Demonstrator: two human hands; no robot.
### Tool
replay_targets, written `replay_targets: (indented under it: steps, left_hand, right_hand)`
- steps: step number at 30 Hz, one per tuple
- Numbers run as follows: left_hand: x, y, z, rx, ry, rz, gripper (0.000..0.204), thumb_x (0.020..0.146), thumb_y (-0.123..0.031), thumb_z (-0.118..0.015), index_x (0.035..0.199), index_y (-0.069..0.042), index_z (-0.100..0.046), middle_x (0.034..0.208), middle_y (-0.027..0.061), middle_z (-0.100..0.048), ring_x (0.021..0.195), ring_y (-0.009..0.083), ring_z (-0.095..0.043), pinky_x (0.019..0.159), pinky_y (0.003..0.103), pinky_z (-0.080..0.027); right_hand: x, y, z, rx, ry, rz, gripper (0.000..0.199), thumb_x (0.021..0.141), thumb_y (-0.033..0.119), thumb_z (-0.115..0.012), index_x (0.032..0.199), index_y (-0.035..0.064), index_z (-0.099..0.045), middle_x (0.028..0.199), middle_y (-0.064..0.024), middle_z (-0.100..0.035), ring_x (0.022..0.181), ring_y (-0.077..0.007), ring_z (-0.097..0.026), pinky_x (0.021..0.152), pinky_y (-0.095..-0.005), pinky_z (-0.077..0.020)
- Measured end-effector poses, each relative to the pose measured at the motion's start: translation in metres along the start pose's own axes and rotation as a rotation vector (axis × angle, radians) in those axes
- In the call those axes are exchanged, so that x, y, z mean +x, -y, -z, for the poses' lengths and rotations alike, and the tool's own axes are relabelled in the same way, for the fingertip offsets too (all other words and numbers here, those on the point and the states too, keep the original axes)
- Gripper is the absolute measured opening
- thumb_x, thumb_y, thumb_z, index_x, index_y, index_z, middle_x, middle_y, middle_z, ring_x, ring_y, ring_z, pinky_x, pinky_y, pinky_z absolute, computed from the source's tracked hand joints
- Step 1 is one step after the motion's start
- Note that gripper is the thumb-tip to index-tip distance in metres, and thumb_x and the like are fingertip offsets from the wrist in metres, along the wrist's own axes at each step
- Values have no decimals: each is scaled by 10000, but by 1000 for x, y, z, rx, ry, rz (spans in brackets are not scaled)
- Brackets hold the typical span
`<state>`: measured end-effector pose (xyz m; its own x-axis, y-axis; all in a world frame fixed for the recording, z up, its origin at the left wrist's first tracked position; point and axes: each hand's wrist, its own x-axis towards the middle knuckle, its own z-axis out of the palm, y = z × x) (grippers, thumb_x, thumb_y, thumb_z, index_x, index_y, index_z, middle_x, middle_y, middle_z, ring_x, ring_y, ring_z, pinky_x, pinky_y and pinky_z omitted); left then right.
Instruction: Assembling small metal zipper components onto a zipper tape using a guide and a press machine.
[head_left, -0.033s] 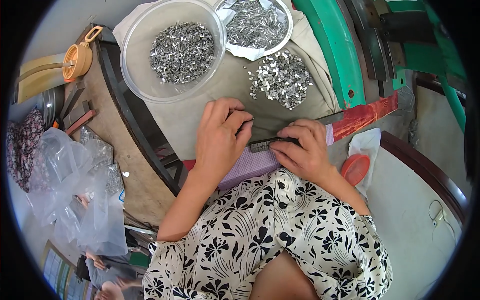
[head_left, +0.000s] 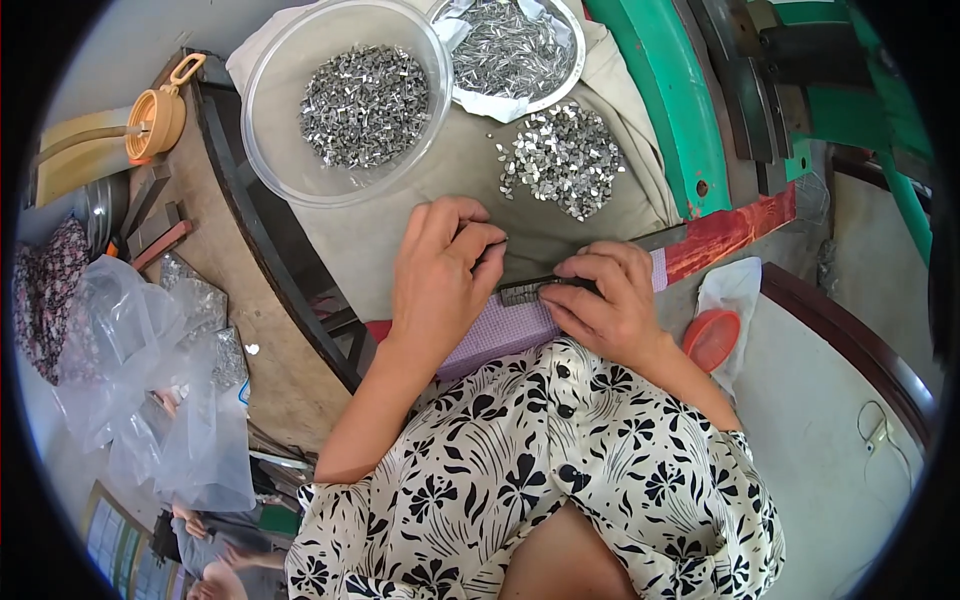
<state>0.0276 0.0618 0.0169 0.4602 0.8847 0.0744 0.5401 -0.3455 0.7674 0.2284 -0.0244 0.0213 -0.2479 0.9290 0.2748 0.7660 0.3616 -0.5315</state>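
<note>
At the centre of the frame, the right hand (head_left: 620, 300) has its fingers clamped on a dark metal strip (head_left: 520, 293), over purple checked cloth (head_left: 500, 338). The left hand (head_left: 445, 268) pinches its fingertips together just beside; I can't tell what, if anything, sits between them. Beige cloth (head_left: 365, 255) spreads under a clear plastic bowl (head_left: 262, 150) and a pile of metal chips (head_left: 565, 160), upper centre. Clear plastic bags (head_left: 150, 350) lie by the brown counter (head_left: 290, 400), left; a green machine frame (head_left: 655, 90) stands upper right, another person (head_left: 225, 550) lower left.
</note>
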Motion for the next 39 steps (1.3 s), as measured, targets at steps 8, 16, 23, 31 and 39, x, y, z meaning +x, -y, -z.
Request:
replay_targets:
  steps: [8, 16, 23, 31, 39]
  left_hand:
    - [-4, 1, 3, -62, -5, 25, 188, 717, 32, -748, 889, -20, -691, 1029, 74, -616, 925, 280, -572, 774, 382, -487]
    - [-2, 0, 6, -65, 23, 36, 201, 726, 26, -740, 910, -41, -697, 1035, 72, -617, 940, 280, -574, 792, 377, -486]
    - [7, -2, 8, 95, 145, -99, 211, 728, -18, -736, 928, -78, -708, 1013, 61, -581, 913, 274, -564, 760, 396, -492]
    - [6, -1, 9, 15, 80, -23, 144, 759, -13, -748, 885, -35, -683, 1002, 68, -577, 899, 280, -575, 748, 394, -494]
    - [-28, -12, 11, -134, 46, 70, 178, 734, -28, -802, 882, -51, -707, 1012, 90, -619, 926, 256, -594, 785, 347, -479]
  right_hand:
    - [1, -1, 2, 25, 13, -25, 204, 668, 156, -814, 860, 154, -744, 1021, 19, -634, 1021, -230, -571, 862, -406, -439]
    - [7, -2, 2, 2, 64, 25, 192, 701, 157, -787, 873, 137, -703, 1033, 23, -629, 1040, -214, -569, 886, -398, -428]
    - [13, 6, 6, -81, 79, 50, 216, 679, 201, -821, 878, 163, -746, 1012, 31, -649, 1038, -233, -562, 886, -400, -403]
    - [61, -20, 6, -8, -34, -59, 159, 728, 106, -798, 876, 124, -742, 914, -2, -633, 929, -252, -580, 858, -395, -400]
    - [85, -17, -15, -120, -25, 2, 119, 710, 111, -782, 794, 93, -700, 911, -9, -605, 964, -243, -564, 848, -406, -425]
